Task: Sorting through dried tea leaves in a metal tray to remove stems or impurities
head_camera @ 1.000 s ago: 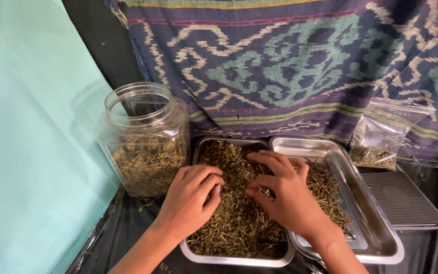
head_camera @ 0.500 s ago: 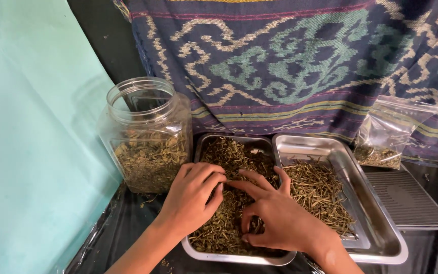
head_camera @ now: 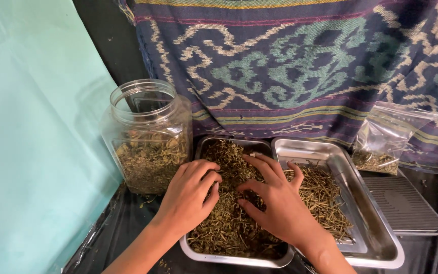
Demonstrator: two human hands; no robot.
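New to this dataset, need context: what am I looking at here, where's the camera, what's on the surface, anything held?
There is no machine: a person works with two bare hands. The one view comes from a camera worn on the person's head, looking down.

The left hand and the right hand both rest, fingers spread, in the dried herb pieces that fill a steel tray. Whether either hand pinches any pieces, I cannot tell.

A second steel tray, overlapping it on the right, holds thinner stems. To the left stands an open clear jar, part full of herbs. At the far right lean a clear plastic bag and a grey ribbed lid. A patterned woven cloth hangs behind.
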